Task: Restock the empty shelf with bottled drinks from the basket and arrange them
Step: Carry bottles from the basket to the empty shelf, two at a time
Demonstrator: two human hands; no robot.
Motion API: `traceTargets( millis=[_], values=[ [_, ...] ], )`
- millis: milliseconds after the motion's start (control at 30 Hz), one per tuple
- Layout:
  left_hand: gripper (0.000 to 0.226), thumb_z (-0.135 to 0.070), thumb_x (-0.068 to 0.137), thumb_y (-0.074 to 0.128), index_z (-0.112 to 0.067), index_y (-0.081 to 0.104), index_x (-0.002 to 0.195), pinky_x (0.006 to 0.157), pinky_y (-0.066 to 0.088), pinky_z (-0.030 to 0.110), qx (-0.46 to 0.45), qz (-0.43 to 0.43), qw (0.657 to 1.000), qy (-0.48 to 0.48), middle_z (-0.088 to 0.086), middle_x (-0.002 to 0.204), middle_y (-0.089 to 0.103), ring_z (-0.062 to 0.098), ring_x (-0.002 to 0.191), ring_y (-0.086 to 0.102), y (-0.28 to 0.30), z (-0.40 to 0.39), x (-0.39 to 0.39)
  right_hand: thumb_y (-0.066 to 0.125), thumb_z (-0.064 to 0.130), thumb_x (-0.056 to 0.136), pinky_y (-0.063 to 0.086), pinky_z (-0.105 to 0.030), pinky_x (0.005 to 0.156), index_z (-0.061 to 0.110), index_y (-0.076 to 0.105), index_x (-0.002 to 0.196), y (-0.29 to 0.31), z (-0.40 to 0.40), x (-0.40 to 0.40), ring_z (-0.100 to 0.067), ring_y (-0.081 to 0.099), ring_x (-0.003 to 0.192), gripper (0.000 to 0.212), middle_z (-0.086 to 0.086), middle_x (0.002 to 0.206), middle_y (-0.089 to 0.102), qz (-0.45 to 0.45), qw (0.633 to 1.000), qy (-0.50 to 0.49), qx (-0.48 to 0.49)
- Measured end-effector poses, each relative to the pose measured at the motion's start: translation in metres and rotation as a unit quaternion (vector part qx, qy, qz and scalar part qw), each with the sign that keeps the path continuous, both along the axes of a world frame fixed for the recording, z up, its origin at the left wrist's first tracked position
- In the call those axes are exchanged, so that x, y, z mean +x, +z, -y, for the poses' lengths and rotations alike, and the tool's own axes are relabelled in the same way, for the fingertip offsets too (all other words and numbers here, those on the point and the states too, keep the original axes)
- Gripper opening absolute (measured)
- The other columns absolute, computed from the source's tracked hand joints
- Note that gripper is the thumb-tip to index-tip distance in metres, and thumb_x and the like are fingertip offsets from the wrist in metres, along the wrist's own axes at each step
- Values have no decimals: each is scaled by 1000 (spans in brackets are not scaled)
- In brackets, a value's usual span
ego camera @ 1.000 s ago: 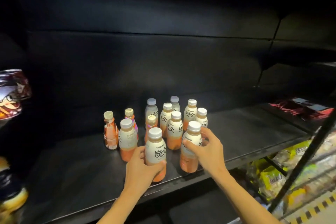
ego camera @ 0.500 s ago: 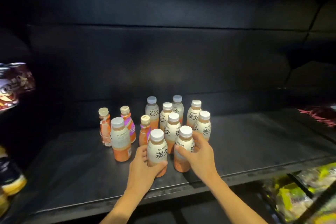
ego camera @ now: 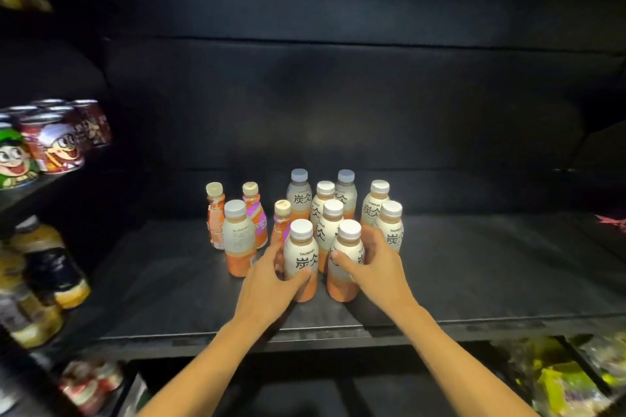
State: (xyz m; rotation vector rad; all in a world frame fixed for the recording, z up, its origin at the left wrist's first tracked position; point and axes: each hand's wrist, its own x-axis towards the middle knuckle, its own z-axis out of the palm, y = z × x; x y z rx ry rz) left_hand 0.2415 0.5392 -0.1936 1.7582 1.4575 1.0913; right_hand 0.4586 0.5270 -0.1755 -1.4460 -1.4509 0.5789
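On the black shelf (ego camera: 474, 284) stands a cluster of several orange drink bottles with white caps and pale labels. My left hand (ego camera: 271, 284) is wrapped around the front left bottle (ego camera: 300, 250), which stands upright near the shelf's front. My right hand (ego camera: 376, 267) grips the front right bottle (ego camera: 345, 281) beside it, also upright. Behind them stand more of the same bottles (ego camera: 333, 223). To the left stand slimmer orange bottles with tan caps (ego camera: 252, 210) and one wider white-capped bottle (ego camera: 238, 237). The basket is out of view.
Cartoon-printed cans (ego camera: 54, 142) sit on a higher shelf at the left, dark and yellow bottles (ego camera: 50, 267) below them. Yellow-green packets (ego camera: 569, 379) fill the lower shelf at the right. The shelf's front edge (ego camera: 305, 332) runs under my wrists.
Both hands have kept their bottles and slid them further back, closer to the cluster and to each other. The view has shifted left, bringing the cans into sight.
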Motion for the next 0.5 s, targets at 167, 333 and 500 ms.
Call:
traceTargets(
  millis=[167, 333, 500],
  values=[
    [36, -68, 91, 50, -39, 53, 112, 70, 46, 32, 47, -199, 977, 52, -16, 98, 62, 8, 86, 59, 48, 21, -23, 66, 57, 90, 42, -24, 68, 37, 54, 110, 40, 13, 3, -7, 59, 95, 31, 18, 104, 60, 143, 989, -27, 2],
    [52, -67, 96, 36, -29, 56, 126, 80, 53, 37, 99, -355, 927, 75, -1, 116, 64, 20, 96, 63, 85, 45, -64, 58, 54, 94, 43, -34, 85, 18, 63, 126, 75, 29, -15, -21, 56, 118, 48, 1, 121, 64, 311, 950, -29, 31],
    [78, -75, 93, 19, -23, 59, 137, 98, 48, 38, 98, -412, 896, 133, 4, 129, 65, 21, 120, 60, 104, 92, -127, 39, 69, 89, 38, -45, 113, 22, 60, 137, 93, 56, -81, -25, 48, 134, 71, -2, 140, 60, 366, 930, 4, 44]
  ],
)
